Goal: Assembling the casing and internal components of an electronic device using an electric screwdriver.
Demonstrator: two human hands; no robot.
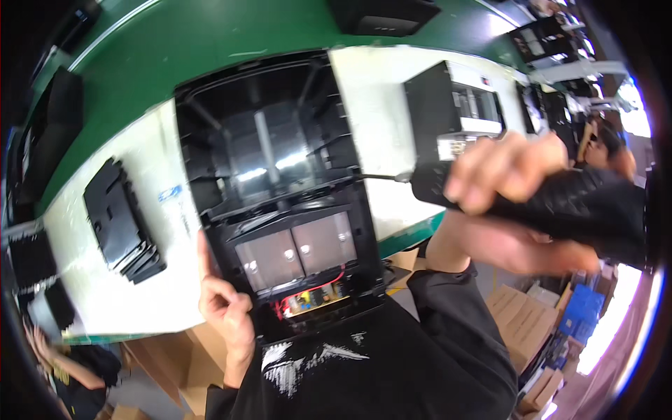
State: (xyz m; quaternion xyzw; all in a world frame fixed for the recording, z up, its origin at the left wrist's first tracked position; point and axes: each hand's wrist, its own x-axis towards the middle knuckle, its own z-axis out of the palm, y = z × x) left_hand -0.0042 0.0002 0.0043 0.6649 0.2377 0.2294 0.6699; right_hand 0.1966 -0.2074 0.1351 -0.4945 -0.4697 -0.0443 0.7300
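An opened black plastic housing (266,140) lies in front of me, its deep glossy shell on the far side. The near half holds two greyish rectangular panels (294,252), with a circuit board (315,299) and red wires below them. My left hand (227,301) rests against the housing's left side, index finger stretched along it and the other fingers curled. My right hand (511,189), blurred, is wrapped round a black electric screwdriver (574,210). Its thin shaft points left, with the tip at the housing's right edge; whether it touches a screw I cannot tell.
A stack of black plastic plates (122,220) lies left on the white work surface (168,294). A black-and-white boxy unit (448,105) stands at the right, a black box (381,15) farther back. Cardboard boxes (521,315) sit lower right. Other people are at both sides.
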